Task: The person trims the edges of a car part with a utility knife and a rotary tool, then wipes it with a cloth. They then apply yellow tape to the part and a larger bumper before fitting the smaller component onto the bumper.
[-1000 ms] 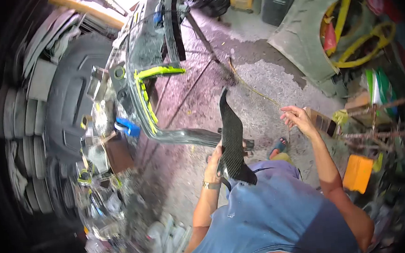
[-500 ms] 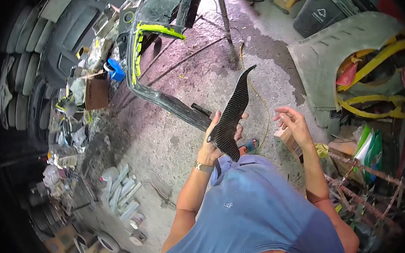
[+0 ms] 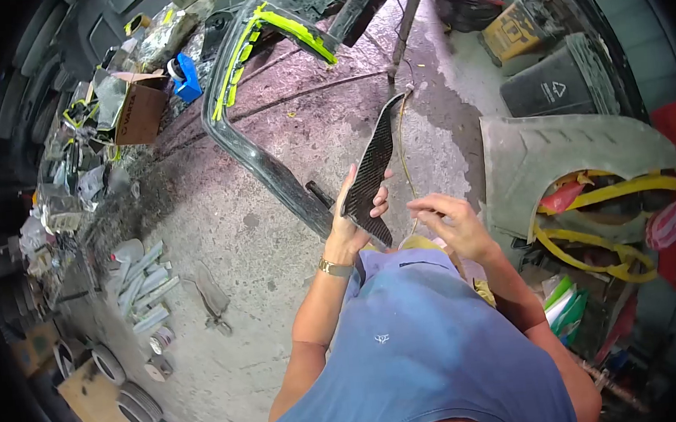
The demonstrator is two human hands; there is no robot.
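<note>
My left hand (image 3: 347, 234) is closed round a glossy black carbon-fibre trim piece (image 3: 370, 169), a narrow curved panel with a pointed tip. It stands tilted up in front of my waist, my thumb on its left side and fingertips showing at its right edge. To its right, apart from it, my right hand (image 3: 458, 224) hangs with fingers partly bent and thumb apart, nothing visible in it. Just beyond my left hand runs a long dark curved car body part (image 3: 264, 165) with bright yellow-green tape (image 3: 236, 73) along its upper section.
A grey car fender (image 3: 561, 144) with yellow strips (image 3: 618, 185) stands on the right. Behind it are a recycling bin (image 3: 545, 87) and a yellow container (image 3: 517, 32). A cardboard box (image 3: 141, 111) sits among clutter on the left. Wrapped strips (image 3: 147, 279) lie on the concrete floor (image 3: 258, 295).
My view has turned toward the right. The carbon-fibre piece is turned more upright, with more of its edge facing me. My right hand has come closer to it.
</note>
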